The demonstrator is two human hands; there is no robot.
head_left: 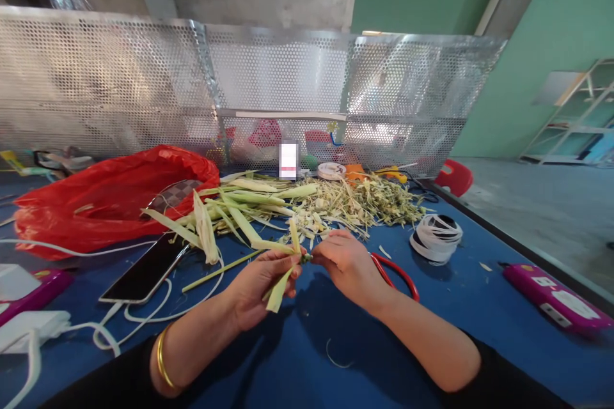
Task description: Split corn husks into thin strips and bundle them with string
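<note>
My left hand (pixel 266 278), with a gold bangle at its wrist, is closed on pale green leaf strips (pixel 277 294) that look like corn husk. A long thin stalk (pixel 211 276) runs out to the left of that hand. At the strips' crossing sits a small dark green knot (pixel 306 258). My right hand (pixel 349 265) is pinched shut right beside the knot; what its fingertips hold is hidden. Red-handled scissors (pixel 405 278) lie partly behind my right wrist. Beyond both hands are a heap of long husk leaves (pixel 254 195) and a pile of shredded bits (pixel 336 201).
A red plastic bag (pixel 119 185) and a phone (pixel 148 268) with white cables lie at left. On the right are a roll of white ribbon (pixel 435 239) and a purple box (pixel 551 297). A perforated metal screen (pixel 283 70) borders the back of the blue table (pixel 307 364).
</note>
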